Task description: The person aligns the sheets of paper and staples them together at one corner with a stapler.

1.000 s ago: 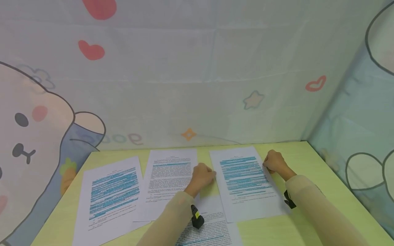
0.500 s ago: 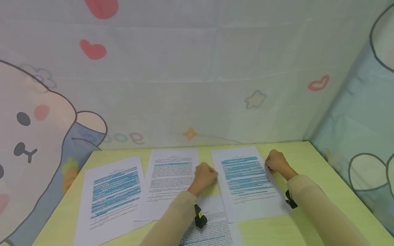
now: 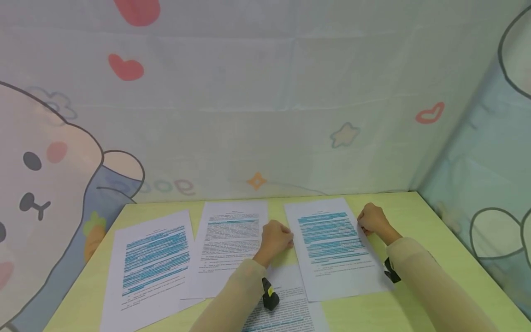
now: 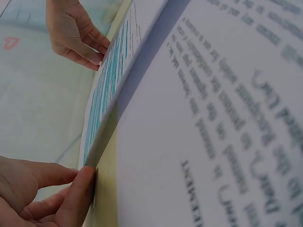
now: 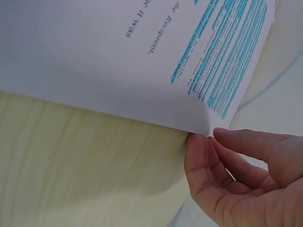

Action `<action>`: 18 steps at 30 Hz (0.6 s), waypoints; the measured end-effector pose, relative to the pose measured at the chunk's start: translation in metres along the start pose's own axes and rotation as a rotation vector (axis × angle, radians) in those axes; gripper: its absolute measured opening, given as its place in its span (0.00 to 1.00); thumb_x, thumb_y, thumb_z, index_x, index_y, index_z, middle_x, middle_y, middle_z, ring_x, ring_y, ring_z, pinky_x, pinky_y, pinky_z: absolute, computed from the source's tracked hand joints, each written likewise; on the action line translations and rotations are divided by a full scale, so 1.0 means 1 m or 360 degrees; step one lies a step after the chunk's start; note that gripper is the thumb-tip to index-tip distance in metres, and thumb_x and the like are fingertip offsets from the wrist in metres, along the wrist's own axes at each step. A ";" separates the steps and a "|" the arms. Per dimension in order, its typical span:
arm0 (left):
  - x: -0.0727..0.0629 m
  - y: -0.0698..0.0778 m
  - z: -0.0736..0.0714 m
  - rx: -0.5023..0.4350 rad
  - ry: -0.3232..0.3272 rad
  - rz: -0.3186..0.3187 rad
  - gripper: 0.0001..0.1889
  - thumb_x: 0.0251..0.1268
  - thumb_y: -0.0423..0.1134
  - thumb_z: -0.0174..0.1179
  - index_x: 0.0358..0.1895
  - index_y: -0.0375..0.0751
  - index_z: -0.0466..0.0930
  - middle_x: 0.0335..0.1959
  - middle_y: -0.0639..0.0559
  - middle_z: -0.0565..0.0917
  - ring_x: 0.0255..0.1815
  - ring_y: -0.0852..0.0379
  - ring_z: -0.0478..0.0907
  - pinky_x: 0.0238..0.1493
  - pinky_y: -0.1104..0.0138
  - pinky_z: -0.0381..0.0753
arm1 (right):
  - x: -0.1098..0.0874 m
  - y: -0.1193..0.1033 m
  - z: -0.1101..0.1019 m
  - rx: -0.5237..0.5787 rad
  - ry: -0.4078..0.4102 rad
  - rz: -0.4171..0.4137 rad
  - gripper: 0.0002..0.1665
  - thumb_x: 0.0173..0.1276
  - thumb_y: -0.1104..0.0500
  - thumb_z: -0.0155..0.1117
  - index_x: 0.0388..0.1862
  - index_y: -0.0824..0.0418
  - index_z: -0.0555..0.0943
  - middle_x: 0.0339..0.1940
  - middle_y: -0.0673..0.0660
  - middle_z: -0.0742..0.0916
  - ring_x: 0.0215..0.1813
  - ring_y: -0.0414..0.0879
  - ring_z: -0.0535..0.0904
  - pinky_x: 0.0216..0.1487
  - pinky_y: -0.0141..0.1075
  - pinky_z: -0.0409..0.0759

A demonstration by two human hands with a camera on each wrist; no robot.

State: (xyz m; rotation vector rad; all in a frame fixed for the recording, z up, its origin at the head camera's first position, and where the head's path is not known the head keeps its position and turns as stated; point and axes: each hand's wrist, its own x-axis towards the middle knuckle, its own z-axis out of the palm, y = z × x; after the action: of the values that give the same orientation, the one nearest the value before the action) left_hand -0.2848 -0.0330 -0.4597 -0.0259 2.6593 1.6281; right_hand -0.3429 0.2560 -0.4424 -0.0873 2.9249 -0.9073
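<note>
A printed sheet of paper (image 3: 332, 249) with blue-highlighted lines lies at the right of the group, slightly turned. My left hand (image 3: 274, 240) pinches its left edge between thumb and fingers; the left wrist view shows that edge raised a little off the table. On the opposite side, my right hand (image 3: 372, 218) pinches the right edge, and in the right wrist view the thumb (image 5: 241, 139) is on top with the fingers under the paper. Beneath my left forearm, another printed sheet (image 3: 286, 309) is partly covered by the sleeve and by the held sheet's corner.
Left of my hands lies a mostly plain-text sheet (image 3: 228, 235) with one highlighted line. Further left is a heavily highlighted sheet (image 3: 153, 267), touching or overlapping it. The light yellow-green table (image 3: 439, 258) meets a printed cloth backdrop (image 3: 290, 115) at its back edge.
The whole view has shifted slightly, as from a small head movement. Both hands keep their pinch on the right sheet, and no paper has visibly moved on the table.
</note>
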 end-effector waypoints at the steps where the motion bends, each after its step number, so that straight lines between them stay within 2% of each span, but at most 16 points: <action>1: 0.000 0.000 0.000 -0.0007 0.0004 0.0000 0.07 0.61 0.25 0.63 0.40 0.23 0.85 0.29 0.42 0.86 0.23 0.56 0.85 0.26 0.72 0.85 | 0.000 0.000 0.000 0.0005 0.0000 0.0003 0.10 0.63 0.75 0.56 0.35 0.82 0.83 0.24 0.66 0.85 0.19 0.47 0.81 0.20 0.35 0.83; 7: 0.000 -0.002 0.001 -0.0044 0.0044 0.0017 0.04 0.59 0.24 0.66 0.36 0.25 0.85 0.29 0.40 0.85 0.23 0.55 0.85 0.26 0.71 0.85 | -0.003 -0.002 0.000 0.0090 -0.0017 0.0098 0.09 0.64 0.74 0.56 0.37 0.82 0.82 0.26 0.64 0.84 0.22 0.48 0.80 0.22 0.35 0.83; 14: 0.002 -0.003 0.001 -0.0053 0.0051 -0.0015 0.04 0.58 0.25 0.67 0.36 0.26 0.85 0.31 0.41 0.85 0.24 0.56 0.85 0.27 0.71 0.85 | -0.004 -0.004 -0.004 0.0283 -0.0068 0.0243 0.08 0.66 0.73 0.57 0.39 0.80 0.80 0.29 0.66 0.83 0.26 0.49 0.79 0.25 0.37 0.84; 18: 0.003 -0.003 0.001 -0.0062 0.0057 -0.0017 0.04 0.58 0.24 0.66 0.35 0.25 0.85 0.32 0.40 0.85 0.24 0.55 0.85 0.27 0.70 0.86 | -0.003 -0.002 -0.004 0.0333 -0.0068 0.0289 0.07 0.66 0.74 0.59 0.38 0.80 0.80 0.28 0.65 0.83 0.25 0.49 0.78 0.25 0.37 0.83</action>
State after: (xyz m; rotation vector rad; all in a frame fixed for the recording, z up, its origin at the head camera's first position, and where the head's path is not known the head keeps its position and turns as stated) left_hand -0.2873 -0.0336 -0.4629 -0.0704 2.6483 1.6916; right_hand -0.3407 0.2571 -0.4383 0.1663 2.7243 -1.1555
